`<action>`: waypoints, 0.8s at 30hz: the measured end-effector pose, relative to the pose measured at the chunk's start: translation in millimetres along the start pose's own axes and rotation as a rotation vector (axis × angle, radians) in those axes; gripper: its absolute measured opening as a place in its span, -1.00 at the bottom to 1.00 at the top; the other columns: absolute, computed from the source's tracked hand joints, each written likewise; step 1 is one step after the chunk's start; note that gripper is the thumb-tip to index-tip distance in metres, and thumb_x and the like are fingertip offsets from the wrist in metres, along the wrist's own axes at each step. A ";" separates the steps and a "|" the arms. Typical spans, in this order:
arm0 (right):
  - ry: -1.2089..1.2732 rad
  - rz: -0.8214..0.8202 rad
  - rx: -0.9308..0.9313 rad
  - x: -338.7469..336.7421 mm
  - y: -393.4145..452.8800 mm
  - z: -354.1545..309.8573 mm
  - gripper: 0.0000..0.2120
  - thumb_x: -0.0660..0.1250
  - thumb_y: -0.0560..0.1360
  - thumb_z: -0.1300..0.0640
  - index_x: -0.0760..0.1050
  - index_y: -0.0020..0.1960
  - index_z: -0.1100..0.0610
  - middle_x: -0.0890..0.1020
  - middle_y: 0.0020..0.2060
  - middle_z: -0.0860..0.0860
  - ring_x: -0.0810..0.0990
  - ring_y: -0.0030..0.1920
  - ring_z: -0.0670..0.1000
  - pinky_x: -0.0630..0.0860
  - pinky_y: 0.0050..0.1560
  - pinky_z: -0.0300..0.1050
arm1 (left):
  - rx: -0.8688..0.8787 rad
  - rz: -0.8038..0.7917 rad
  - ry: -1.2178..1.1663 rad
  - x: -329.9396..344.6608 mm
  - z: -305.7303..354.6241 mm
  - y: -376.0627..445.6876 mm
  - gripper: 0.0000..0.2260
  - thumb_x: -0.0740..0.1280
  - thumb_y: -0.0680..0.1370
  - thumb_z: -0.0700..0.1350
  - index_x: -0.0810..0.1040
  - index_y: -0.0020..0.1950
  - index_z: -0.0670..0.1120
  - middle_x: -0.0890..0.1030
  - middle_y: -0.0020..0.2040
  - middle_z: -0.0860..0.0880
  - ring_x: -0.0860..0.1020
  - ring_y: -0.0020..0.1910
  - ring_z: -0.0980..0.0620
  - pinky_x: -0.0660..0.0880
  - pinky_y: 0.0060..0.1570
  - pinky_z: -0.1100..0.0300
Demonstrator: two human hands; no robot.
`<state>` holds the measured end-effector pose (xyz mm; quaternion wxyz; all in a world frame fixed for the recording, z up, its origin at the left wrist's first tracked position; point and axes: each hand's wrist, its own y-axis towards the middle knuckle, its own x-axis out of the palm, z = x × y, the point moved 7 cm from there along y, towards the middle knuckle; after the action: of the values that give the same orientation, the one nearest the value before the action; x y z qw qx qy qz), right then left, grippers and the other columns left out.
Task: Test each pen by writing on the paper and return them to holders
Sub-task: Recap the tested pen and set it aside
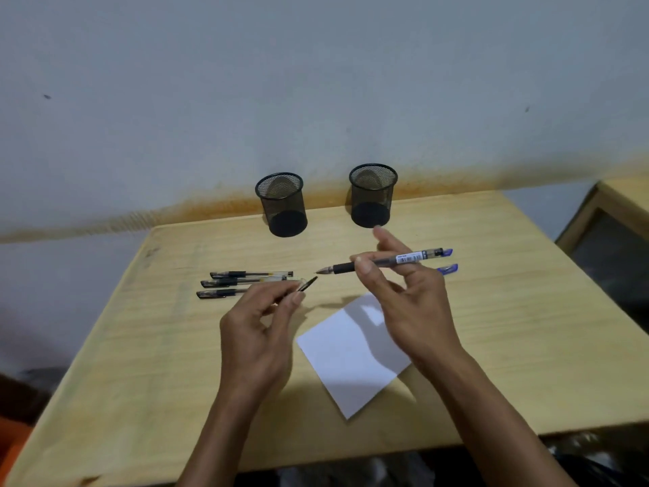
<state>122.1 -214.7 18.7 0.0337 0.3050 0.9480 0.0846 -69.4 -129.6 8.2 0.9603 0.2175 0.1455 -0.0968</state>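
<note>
My right hand (411,304) pinches an uncapped pen (382,261) with a blue end, held level above the table with its tip pointing left. My left hand (260,328) pinches the pen's dark cap (308,285) just left of the tip, a small gap between them. A white paper (347,356) lies on the table beneath my hands. Three black capped pens (242,283) lie side by side to the left. Another blue-ended pen (447,268) lies behind my right hand, mostly hidden. Two black mesh holders (282,205) (372,195) stand at the back, both looking empty.
The wooden table (168,346) stands against a grey wall. A second wooden piece of furniture (611,212) sits to the right with a gap between. Dark clutter shows below the table's front edge.
</note>
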 end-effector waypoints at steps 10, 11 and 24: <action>-0.199 -0.017 -0.006 -0.9 2.6 1.6 -0.94 0.38 0.38 -0.27 0.63 -0.18 -0.41 0.29 0.52 -0.32 0.25 0.54 -0.18 0.39 0.44 0.25 | 0.185 -0.139 0.097 17.5 10.6 5.7 -0.84 0.44 0.53 -0.25 0.70 0.06 -0.07 0.64 -0.01 0.07 0.59 0.04 0.19 0.42 0.02 0.45; -0.207 -0.019 -0.001 0.7 2.7 1.6 -0.94 0.39 0.38 -0.25 0.64 -0.20 -0.40 0.30 0.52 -0.31 0.25 0.53 -0.20 0.40 0.44 0.24 | 0.191 -0.152 0.100 19.0 10.8 6.4 -0.84 0.43 0.53 -0.25 0.70 0.06 -0.06 0.64 -0.01 0.08 0.59 0.05 0.18 0.43 0.02 0.44; -0.082 0.001 0.061 -6.8 3.8 16.3 -0.89 0.54 0.43 0.02 0.70 -0.07 -0.15 0.60 0.26 -0.23 0.52 0.19 -0.42 0.53 0.07 -0.32 | 0.193 -0.248 0.128 32.3 15.7 18.8 -0.90 0.45 0.53 -0.18 0.71 0.01 -0.05 0.67 -0.09 0.18 0.62 -0.04 0.22 0.50 -0.05 0.38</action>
<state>131.8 -213.3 3.5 0.0632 0.3095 0.9478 0.0430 -30.7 -123.9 18.7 0.9043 0.2949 0.2222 -0.2143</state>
